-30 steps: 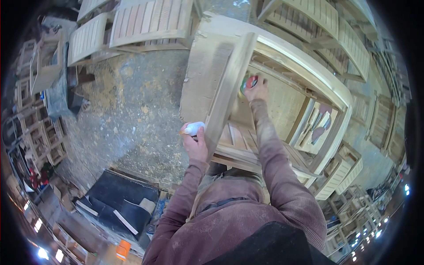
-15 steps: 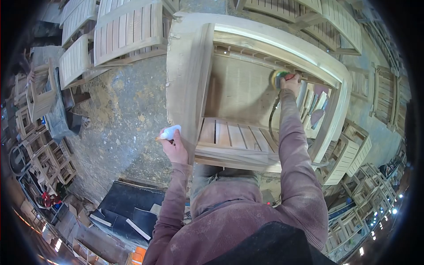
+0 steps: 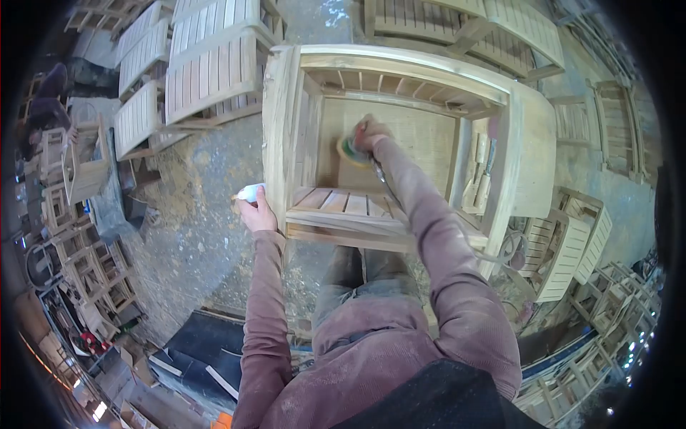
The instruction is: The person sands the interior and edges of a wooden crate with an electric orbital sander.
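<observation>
My left hand (image 3: 259, 212) is closed around a small white squeeze bottle (image 3: 250, 193) with an orange tip, just left of a wooden chair frame (image 3: 282, 136). The tip points away to the left. Inside the frame, my right hand (image 3: 371, 134) grips a round sander (image 3: 351, 152) with a green and yellow rim. A hose (image 3: 384, 182) runs from the sander back along my right forearm. Behind the sander lies a pale wooden panel (image 3: 418, 136). Slats (image 3: 343, 202) line the near side of the frame, with more along its far side.
Slatted wooden chairs (image 3: 214, 79) stand at the upper left, others (image 3: 561, 247) at the right. Wood strips (image 3: 479, 168) lie within the frame's right end. A dark sheet-covered surface (image 3: 196, 347) is at lower left. Another person's arm (image 3: 53, 114) shows at the far left.
My right hand has swept the sander leftward across the panel, from the frame's right part to its left. My left hand still holds the bottle. The view has shifted.
</observation>
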The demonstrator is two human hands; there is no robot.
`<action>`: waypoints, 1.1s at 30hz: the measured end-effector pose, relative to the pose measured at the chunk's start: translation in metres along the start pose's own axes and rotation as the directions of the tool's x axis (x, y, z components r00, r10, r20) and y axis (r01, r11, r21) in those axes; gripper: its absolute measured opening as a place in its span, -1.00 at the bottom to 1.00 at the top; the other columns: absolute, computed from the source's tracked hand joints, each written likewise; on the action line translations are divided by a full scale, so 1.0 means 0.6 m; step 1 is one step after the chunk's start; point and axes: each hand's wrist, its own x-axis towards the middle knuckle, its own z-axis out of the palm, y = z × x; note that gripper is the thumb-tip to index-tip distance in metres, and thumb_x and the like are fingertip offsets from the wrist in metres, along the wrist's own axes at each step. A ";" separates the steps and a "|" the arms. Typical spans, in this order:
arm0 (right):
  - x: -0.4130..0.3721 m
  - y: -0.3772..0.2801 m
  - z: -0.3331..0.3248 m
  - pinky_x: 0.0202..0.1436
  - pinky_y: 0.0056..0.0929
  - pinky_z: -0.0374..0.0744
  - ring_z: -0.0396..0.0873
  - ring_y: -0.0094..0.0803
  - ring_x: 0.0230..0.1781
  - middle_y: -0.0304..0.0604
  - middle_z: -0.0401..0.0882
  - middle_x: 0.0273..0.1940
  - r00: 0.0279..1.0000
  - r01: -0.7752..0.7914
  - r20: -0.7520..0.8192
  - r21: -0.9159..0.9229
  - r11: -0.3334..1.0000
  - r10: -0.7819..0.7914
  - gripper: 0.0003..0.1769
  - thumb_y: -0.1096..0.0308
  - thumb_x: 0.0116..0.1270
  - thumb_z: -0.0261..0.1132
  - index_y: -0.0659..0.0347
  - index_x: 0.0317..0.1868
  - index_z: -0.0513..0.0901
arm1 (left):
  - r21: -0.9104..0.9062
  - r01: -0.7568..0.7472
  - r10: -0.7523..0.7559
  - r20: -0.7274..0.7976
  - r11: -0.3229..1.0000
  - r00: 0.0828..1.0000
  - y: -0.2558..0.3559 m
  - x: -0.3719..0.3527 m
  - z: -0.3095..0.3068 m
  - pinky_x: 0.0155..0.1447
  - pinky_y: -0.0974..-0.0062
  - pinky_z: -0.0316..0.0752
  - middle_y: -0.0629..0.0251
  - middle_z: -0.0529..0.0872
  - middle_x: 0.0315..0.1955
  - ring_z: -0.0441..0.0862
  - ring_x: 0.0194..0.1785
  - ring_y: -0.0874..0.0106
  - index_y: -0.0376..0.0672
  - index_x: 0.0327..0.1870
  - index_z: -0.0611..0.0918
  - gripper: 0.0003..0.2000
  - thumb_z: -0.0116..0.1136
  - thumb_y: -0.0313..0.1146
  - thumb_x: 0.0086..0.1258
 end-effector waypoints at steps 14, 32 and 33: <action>-0.670 0.237 -0.354 0.15 -0.26 0.39 0.42 -0.16 0.02 -0.05 0.45 -0.01 0.008 0.027 -0.999 -0.032 0.999 -0.032 -0.30 0.34 -0.19 0.51 0.19 0.05 0.44 | 0.109 -0.035 0.032 0.030 0.993 0.999 -0.003 0.000 -0.004 0.09 0.26 0.39 -0.01 0.60 -0.09 0.56 0.00 0.14 -0.31 0.03 0.46 -0.50 0.20 -0.08 0.25; -0.475 0.477 -0.008 0.02 -0.14 0.49 0.54 -0.05 -0.04 -0.14 0.58 -0.14 0.661 -0.507 -0.556 0.163 0.846 0.504 -0.52 0.18 0.01 0.27 -0.10 -0.02 0.35 | 0.177 -0.071 0.072 0.004 0.982 0.997 -0.019 0.009 -0.006 0.09 0.26 0.39 0.00 0.61 -0.12 0.56 -0.05 0.15 -0.34 -0.02 0.47 -0.49 0.22 -0.05 0.24; -0.471 0.480 -0.010 0.01 -0.13 0.49 0.54 -0.04 -0.05 -0.16 0.58 -0.15 0.668 -0.521 -0.518 0.188 0.832 0.535 -0.56 0.21 0.02 0.26 -0.11 -0.05 0.35 | 0.145 -0.078 0.078 0.007 0.986 0.997 -0.014 0.005 -0.006 0.08 0.26 0.39 0.00 0.61 -0.12 0.57 -0.05 0.16 -0.34 -0.02 0.47 -0.49 0.22 -0.04 0.24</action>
